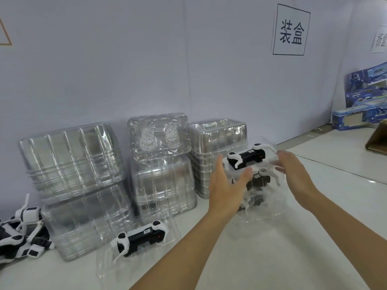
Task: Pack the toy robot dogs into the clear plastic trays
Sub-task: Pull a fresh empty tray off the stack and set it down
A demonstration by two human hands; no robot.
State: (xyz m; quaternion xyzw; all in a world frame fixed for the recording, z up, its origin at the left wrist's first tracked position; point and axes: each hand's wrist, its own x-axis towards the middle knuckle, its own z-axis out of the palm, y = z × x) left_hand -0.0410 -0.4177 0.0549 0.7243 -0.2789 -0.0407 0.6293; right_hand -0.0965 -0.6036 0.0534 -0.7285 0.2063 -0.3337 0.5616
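Note:
A black-and-white toy robot dog (247, 158) lies in a clear plastic tray on top of a small stack of filled trays (257, 208) at centre right. My left hand (227, 187) is at the stack's left side, fingers straight, thumb against the top tray. My right hand (293, 170) is at its right side with fingers spread; its fingertips are blurred. Another dog in a clear tray (139, 241) lies on the table at lower centre. Several loose dogs (18, 237) are piled at the far left.
Tall stacks of empty clear trays (83, 185) stand along the white wall behind. Blue printed boxes (364, 101) and a brown carton (377, 137) sit at the far right. The white tabletop (293, 248) extends under my arms.

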